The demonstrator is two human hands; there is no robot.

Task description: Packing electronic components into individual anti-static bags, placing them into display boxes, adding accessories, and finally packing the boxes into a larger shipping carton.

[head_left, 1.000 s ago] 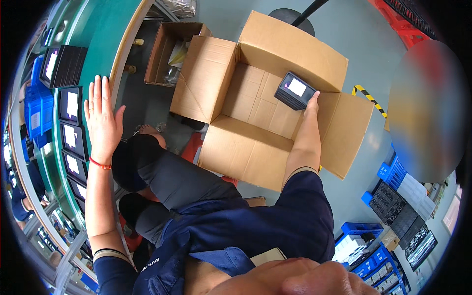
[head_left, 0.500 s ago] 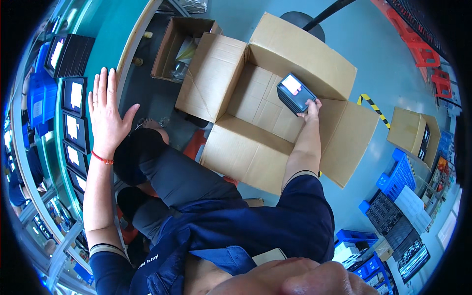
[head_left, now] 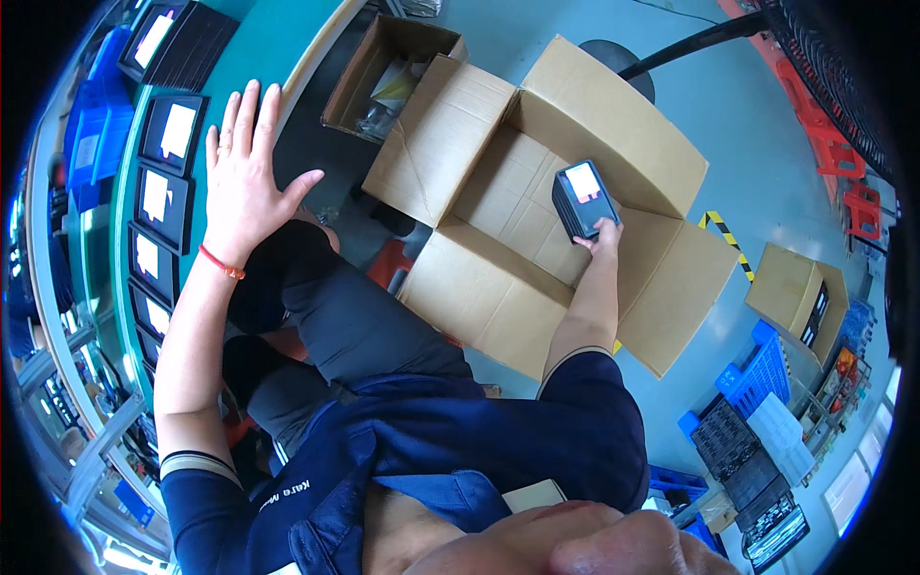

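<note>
Gripped in my right hand (head_left: 602,238) is a stack of dark flat trays (head_left: 586,199) with a white sheet on top. My fingers close round its near end, and the stack sits inside the open cardboard box (head_left: 498,182), towards its right side. My left hand (head_left: 247,177) is flat with spread fingers over the edge of the green workbench (head_left: 287,38), holding nothing. Beside it on the bench is a row of black trays with white sheets (head_left: 172,134). Farther back rises a taller stack of black trays (head_left: 192,48).
Behind the box's left flap stands a smaller carton (head_left: 383,77) with plastic bags inside. A black fan (head_left: 824,77) leans in from the upper right. At the right are another carton (head_left: 795,297) and a blue crate (head_left: 757,379). Blue bins (head_left: 96,144) line the bench's far side.
The view has shifted, so the bench and boxes appear farther right. The tray stack has turned more upright in the picture within the box, still in my right hand. My left hand stays spread.
</note>
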